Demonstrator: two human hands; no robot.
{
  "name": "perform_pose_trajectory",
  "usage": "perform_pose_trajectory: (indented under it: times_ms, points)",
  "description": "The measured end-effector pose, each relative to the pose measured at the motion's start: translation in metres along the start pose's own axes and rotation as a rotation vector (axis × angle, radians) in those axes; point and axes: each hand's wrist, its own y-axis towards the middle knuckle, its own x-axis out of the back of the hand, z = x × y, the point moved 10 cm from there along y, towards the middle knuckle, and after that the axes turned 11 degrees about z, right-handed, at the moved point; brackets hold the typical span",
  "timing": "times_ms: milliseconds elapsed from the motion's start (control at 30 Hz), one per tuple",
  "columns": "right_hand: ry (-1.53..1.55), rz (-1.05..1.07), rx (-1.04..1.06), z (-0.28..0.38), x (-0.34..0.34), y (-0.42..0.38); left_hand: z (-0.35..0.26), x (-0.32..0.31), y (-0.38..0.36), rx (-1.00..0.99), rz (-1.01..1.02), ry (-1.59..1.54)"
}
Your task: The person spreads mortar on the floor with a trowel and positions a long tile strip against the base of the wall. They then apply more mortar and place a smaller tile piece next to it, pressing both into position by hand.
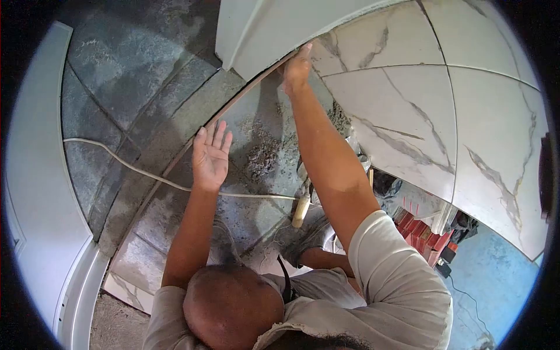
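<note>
My left hand (211, 157) is palm up with its fingers stretched out, and its fingertips touch or nearly touch a long thin brownish strip (245, 92). The strip runs diagonally across the grey floor. At its upper end, beside the foot of a white panel (271, 32), is my right hand (297, 67). Its fingers look extended against the strip's end and the tile edge; their undersides are hidden. Nothing is visibly held in either hand. Loose grey rubble (262, 154) lies between my arms.
Marble-patterned tiles (402, 111) cover the right side. A pale cable (131, 166) crosses the floor to a cream-coloured handle or bottle (301, 211). Red boxes (417, 233) stand at lower right, a white door panel (38, 192) at far left. My bent knee (233, 306) is below.
</note>
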Motion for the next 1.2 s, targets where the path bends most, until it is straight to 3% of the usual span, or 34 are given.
perform_pose_trajectory:
  times_ms: [167, 433, 500, 633, 700, 1200]
  points:
    - [0.007, 0.074, -0.086, 0.020, -0.012, -0.026, 0.003, 0.004, -0.003, -0.007, 0.026, -0.014]
    - [0.024, 0.097, -0.037, 0.020, -0.011, -0.024, 0.001, 0.003, -0.003, -0.010, 0.009, 0.023]
    - [0.024, 0.199, -0.097, 0.015, -0.018, -0.024, -0.002, 0.003, -0.002, -0.015, 0.002, 0.058]
    - [-0.002, 0.181, -0.174, 0.004, -0.013, -0.034, -0.001, 0.003, 0.001, -0.010, -0.001, 0.083]
    - [-0.029, 0.010, -0.145, 0.003, -0.001, -0.052, -0.001, 0.006, 0.002, -0.019, 0.004, 0.082]
    - [0.009, 0.072, -0.177, -0.024, -0.014, -0.181, -0.001, 0.001, 0.004, -0.030, -0.024, 0.112]
